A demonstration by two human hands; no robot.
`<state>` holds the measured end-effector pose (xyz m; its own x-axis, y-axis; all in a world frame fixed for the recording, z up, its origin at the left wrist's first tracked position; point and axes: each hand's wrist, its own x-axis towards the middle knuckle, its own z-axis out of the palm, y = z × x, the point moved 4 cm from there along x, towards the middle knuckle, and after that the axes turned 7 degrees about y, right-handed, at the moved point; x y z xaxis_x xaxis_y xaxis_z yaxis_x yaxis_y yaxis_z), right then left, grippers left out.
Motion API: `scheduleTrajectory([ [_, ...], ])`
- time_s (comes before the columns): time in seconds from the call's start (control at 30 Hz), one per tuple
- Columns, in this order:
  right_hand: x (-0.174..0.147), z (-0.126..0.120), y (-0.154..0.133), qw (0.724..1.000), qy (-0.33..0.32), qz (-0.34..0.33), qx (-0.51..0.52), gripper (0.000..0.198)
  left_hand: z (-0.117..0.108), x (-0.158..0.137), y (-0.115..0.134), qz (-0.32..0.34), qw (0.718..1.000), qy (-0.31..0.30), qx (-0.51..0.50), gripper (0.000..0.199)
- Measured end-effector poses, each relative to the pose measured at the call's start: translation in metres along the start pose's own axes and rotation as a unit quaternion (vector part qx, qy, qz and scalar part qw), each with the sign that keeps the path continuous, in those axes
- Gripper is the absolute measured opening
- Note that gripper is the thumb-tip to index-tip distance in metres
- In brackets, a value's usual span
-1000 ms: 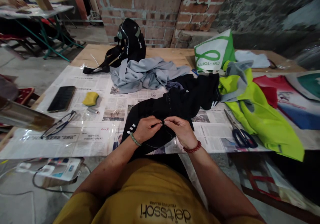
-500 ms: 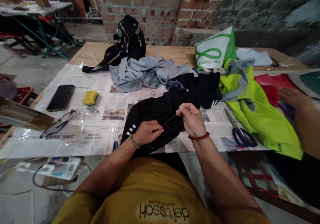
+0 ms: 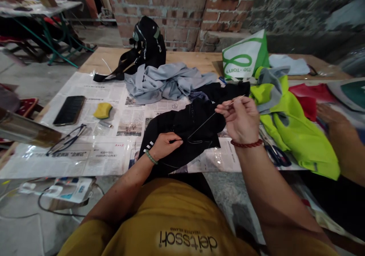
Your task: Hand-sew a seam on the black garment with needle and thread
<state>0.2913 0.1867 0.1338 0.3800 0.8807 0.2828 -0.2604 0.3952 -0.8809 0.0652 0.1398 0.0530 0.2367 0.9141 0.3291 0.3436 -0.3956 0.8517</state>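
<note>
Across the papered tabletop, the right hand, pinching thread, now swings farther toward the right edge, drawing a longer line from the black garment by the near edge, where the left hand rests, fingertips together, its grip unclear.

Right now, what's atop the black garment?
On the black garment: left hand, and a pale thread running up to the right hand. What the left hand covers can't be seen.

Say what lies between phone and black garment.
Head view: a yellow sponge and a small grey object lie over newspaper between the phone and the black garment.
</note>
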Motion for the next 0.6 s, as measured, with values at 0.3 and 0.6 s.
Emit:
scheduleTrajectory([
  [0.3,0.018,-0.037,-0.015,0.96,0.135,-0.216,-0.114,0.008,0.001,0.002,-0.009,-0.021,1.0,0.001,-0.005,0.013],
  [0.6,0.0,-0.047,-0.004,0.893,0.126,-0.267,-0.339,0.019,0.002,0.001,-0.014,-0.034,0.999,-0.006,-0.012,0.013],
])
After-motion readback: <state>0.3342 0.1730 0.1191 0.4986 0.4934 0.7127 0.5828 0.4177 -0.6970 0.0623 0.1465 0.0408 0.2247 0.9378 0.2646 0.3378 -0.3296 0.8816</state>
